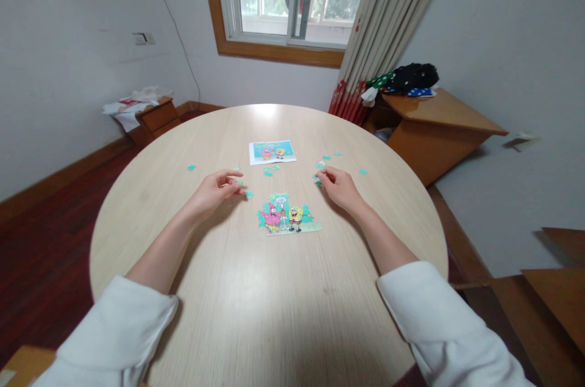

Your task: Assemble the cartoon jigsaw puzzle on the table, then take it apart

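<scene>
A partly assembled jigsaw puzzle (pixel 286 216) lies flat on the round table, showing a pink starfish, a pale squid and a yellow sponge figure. My left hand (pixel 217 189) is to its upper left with fingers apart. By those fingertips is a loose teal puzzle piece (pixel 249 194); whether they touch it is hard to tell. To the puzzle's upper right, my right hand (pixel 339 188) has its fingertips pinched together at a small teal puzzle piece (pixel 317 180), mostly hidden by the fingers. Behind the puzzle lies a printed reference picture (pixel 273 152) with the same figures.
More loose pieces lie about the pale wooden table (pixel 274 314): one piece (pixel 191 168) far left, another piece (pixel 362 172) far right, several near the picture. A wooden cabinet (pixel 439 113) bearing clothes stands at right, beside a curtain (pixel 388 21) and window.
</scene>
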Demonstrator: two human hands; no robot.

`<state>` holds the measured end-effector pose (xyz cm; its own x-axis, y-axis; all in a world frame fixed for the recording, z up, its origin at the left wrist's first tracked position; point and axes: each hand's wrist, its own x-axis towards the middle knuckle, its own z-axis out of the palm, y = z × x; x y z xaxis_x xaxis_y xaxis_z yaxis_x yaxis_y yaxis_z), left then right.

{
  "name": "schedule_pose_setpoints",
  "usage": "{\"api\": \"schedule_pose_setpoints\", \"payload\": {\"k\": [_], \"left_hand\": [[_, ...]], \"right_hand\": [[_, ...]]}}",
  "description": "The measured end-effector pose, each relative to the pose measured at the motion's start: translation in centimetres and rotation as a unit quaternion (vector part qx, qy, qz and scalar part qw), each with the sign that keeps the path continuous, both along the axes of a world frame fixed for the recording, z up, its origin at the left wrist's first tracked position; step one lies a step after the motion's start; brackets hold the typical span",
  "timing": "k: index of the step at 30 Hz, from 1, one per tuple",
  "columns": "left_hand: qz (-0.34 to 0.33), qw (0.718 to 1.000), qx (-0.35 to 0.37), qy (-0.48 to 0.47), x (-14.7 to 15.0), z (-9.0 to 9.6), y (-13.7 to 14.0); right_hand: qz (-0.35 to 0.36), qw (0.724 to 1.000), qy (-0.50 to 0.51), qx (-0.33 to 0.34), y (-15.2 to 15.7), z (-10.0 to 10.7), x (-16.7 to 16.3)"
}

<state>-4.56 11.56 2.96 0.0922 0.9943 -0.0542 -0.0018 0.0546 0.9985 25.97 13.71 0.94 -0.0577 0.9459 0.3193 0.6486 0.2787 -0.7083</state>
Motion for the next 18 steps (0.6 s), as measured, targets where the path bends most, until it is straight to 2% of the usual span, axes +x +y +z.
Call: {"api": "schedule_pose_setpoints", "payload": {"k": [5, 13, 18], "left_hand": [[-0.027, 0.999, -0.017, 0.016, 0.3, 0.2, -0.3], [0.027, 0.989, 0.101, 0.101, 2.4, -1.5, 0.3], [0.014, 0.973, 0.148, 0.174, 4.0, -2.2, 0.4]], "right_hand": [[-0.001, 1.0, -0.004, -0.007, -0.1, 0.1, -0.1], [0.03, 1.0, -0.004, -0.009, -0.6, 0.3, -1.1], [0.054, 0.998, -0.01, -0.011, -0.8, 0.1, -1.7]]}}
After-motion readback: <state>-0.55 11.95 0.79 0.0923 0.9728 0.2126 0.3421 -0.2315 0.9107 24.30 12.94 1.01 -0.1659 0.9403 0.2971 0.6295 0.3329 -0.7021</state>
